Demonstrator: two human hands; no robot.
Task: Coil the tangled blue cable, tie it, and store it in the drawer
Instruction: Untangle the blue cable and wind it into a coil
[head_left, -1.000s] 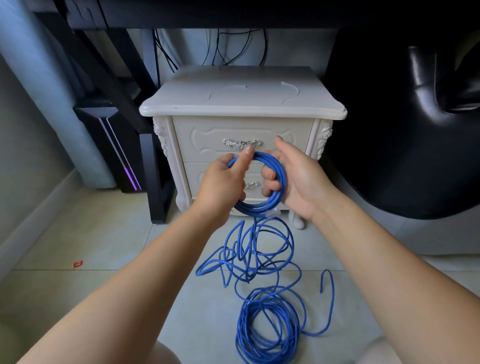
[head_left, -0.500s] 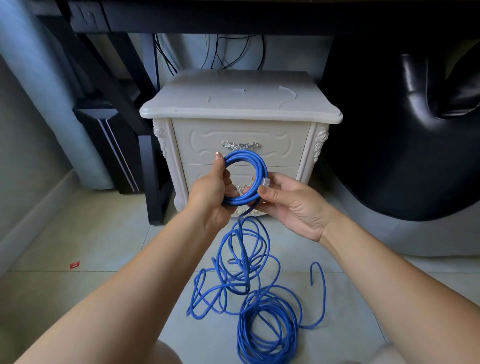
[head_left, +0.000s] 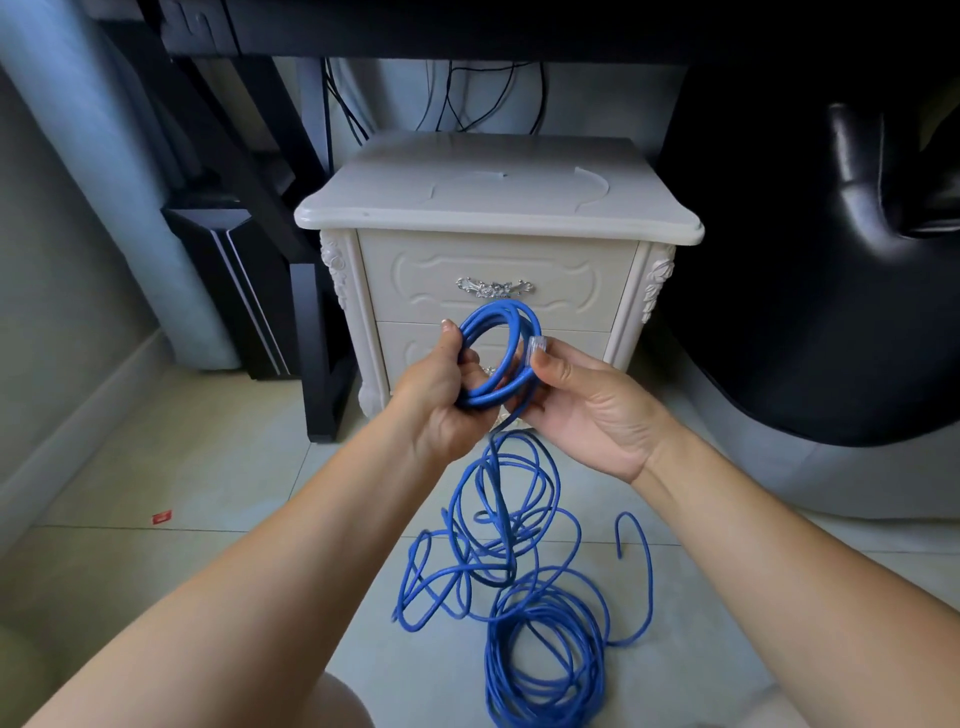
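Few turns wound: we note small coil of blue cable (head_left: 493, 310) gripped in left hand (head_left: 441, 400), right hand (head_left: 587, 410) pinching clear plug (head_left: 537, 348) beside coil. Most cable lies tangled on floor (head_left: 208, 467). Tie not made; drawer (head_left: 493, 260) closed.

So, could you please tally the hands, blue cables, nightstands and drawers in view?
hands: 2, left hand, right hand
blue cable: 1
nightstand: 1
drawers: 2, upper drawer, lower drawer
total: 6
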